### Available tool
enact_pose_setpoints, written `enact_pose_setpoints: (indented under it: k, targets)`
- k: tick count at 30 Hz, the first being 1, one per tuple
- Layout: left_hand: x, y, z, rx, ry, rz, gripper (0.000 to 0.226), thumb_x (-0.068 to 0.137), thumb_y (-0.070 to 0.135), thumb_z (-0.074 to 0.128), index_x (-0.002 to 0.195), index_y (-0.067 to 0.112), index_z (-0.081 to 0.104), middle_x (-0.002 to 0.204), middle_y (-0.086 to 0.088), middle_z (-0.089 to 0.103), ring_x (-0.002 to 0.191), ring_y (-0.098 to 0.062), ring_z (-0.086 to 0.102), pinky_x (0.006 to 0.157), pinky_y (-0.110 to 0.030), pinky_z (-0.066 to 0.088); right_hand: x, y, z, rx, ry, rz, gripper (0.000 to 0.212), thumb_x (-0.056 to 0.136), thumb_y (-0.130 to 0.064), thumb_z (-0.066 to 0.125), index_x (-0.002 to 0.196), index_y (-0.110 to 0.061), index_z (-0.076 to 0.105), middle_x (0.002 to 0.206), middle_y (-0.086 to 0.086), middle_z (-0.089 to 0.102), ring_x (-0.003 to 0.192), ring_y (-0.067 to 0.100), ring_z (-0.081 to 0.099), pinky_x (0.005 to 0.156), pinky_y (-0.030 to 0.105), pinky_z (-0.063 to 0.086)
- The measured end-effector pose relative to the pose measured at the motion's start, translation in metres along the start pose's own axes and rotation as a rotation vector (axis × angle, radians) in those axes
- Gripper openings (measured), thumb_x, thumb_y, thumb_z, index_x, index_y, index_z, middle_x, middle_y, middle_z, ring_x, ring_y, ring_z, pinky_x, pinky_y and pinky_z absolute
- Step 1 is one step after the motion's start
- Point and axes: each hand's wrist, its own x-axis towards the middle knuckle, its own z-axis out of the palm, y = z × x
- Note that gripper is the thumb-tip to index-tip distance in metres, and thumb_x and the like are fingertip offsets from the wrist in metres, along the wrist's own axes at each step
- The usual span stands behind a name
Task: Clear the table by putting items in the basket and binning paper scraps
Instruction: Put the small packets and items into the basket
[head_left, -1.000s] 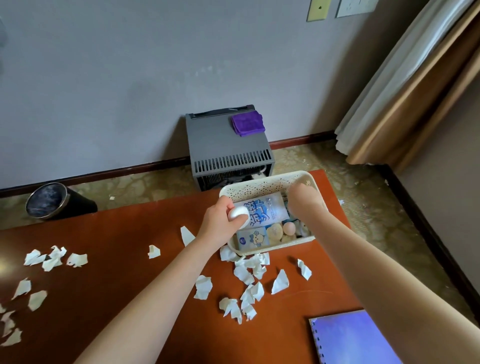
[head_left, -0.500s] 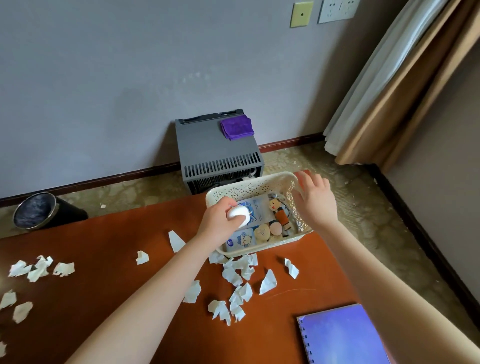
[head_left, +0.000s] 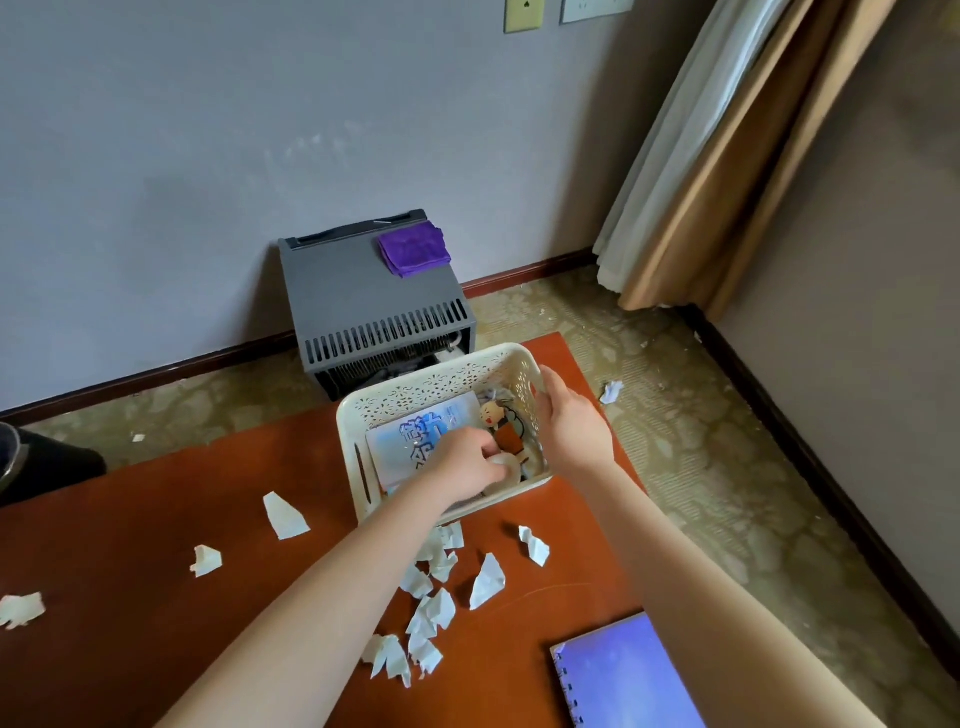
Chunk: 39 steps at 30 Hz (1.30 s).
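Your left hand (head_left: 470, 462) is down inside the basket (head_left: 415, 375), fingers curled round a small white round object (head_left: 508, 464), apparently to lay it among the packets. Your right hand (head_left: 571, 426) grips the basket's right wall, likely steadying it. Paper scraps (head_left: 434, 608) litter the surface (head_left: 156, 519).
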Motion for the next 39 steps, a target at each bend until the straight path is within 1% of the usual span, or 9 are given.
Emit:
enact_pose_setpoints:
  k: [3,7,13,18,23,27,30,34,39]
  targets:
    - [0.002,0.0,-0.007,0.113,-0.029,0.021,0.023,0.081,0.033,0.065,0.081,0.01,0.065,0.075,-0.001,0.058,0.071,-0.018,0.055,0.069,-0.03,0.045,0.0,0.0,0.001,0.007,0.008,-0.001,0.035,0.101,-0.028,0.029,0.133,-0.021,0.041,0.094,0.007,0.063,0.086,0.027,0.058,0.068,0.04,0.051]
    - [0.002,0.003,-0.016,0.445,-0.062,0.036,0.039,0.084,0.04,0.056,0.057,0.014,0.045,0.059,0.001,0.041,0.064,-0.02,0.047,0.063,-0.029,0.041,0.0,-0.001,0.001,-0.012,-0.003,0.007,0.036,0.101,-0.028,0.029,0.134,-0.02,0.041,0.093,0.007,0.062,0.084,0.027,0.058,0.068,0.042,0.052]
    - [-0.003,0.003,-0.022,0.66,-0.116,0.048,0.029,0.089,0.039,0.05,0.075,0.014,0.055,0.068,0.002,0.047,0.075,-0.02,0.053,0.068,-0.03,0.043,0.0,-0.002,0.002,-0.048,0.01,0.01,0.033,0.101,-0.029,0.03,0.13,-0.02,0.043,0.082,0.003,0.058,0.073,0.024,0.057,0.061,0.042,0.052]
    - [-0.005,-0.004,-0.019,0.392,-0.045,0.038,0.033,0.087,0.037,0.055,0.107,0.012,0.063,0.097,-0.002,0.059,0.097,-0.023,0.06,0.082,-0.034,0.051,0.0,-0.003,0.002,-0.07,0.015,0.014,0.03,0.101,-0.028,0.029,0.122,-0.018,0.046,0.072,0.001,0.052,0.066,0.024,0.053,0.053,0.036,0.044]
    - [0.001,-0.012,-0.019,0.252,-0.071,0.046,0.02,0.086,0.028,0.06,0.088,0.009,0.067,0.09,-0.006,0.064,0.088,-0.024,0.063,0.085,-0.037,0.052,-0.001,-0.002,0.003,-0.087,0.019,0.019,0.028,0.101,-0.028,0.028,0.117,-0.016,0.048,0.071,0.001,0.05,0.066,0.023,0.051,0.051,0.032,0.038]
    - [0.007,-0.007,-0.026,0.219,-0.098,0.056,0.014,0.085,0.023,0.06,0.073,0.015,0.058,0.078,-0.004,0.051,0.071,-0.019,0.048,0.071,-0.031,0.045,0.0,-0.001,0.003,-0.082,0.013,0.027,0.028,0.101,-0.028,0.028,0.115,-0.016,0.048,0.073,0.001,0.051,0.067,0.023,0.051,0.051,0.031,0.036]
    - [0.014,0.003,-0.031,0.117,-0.083,0.066,0.019,0.086,0.024,0.059,0.078,0.009,0.067,0.08,-0.005,0.062,0.072,-0.019,0.055,0.073,-0.031,0.048,0.001,0.0,0.004,-0.074,0.01,0.026,0.028,0.101,-0.028,0.028,0.117,-0.016,0.048,0.075,0.002,0.052,0.07,0.024,0.052,0.053,0.032,0.036]
    - [0.026,0.022,-0.028,0.111,-0.119,0.078,0.021,0.085,0.026,0.06,0.07,0.011,0.059,0.072,-0.004,0.054,0.068,-0.02,0.05,0.063,-0.029,0.041,0.002,0.001,0.005,-0.073,0.0,0.036,0.027,0.1,-0.027,0.03,0.117,-0.016,0.048,0.077,0.001,0.051,0.072,0.024,0.05,0.054,0.032,0.036]
    - [0.027,0.034,-0.009,0.137,-0.128,0.051,0.008,0.089,0.026,0.057,0.091,0.02,0.062,0.077,0.002,0.061,0.075,-0.021,0.066,0.068,-0.031,0.053,0.002,0.003,0.007,-0.088,0.021,0.015,0.025,0.1,-0.025,0.029,0.113,-0.015,0.048,0.074,0.0,0.05,0.068,0.022,0.048,0.05,0.029,0.027]
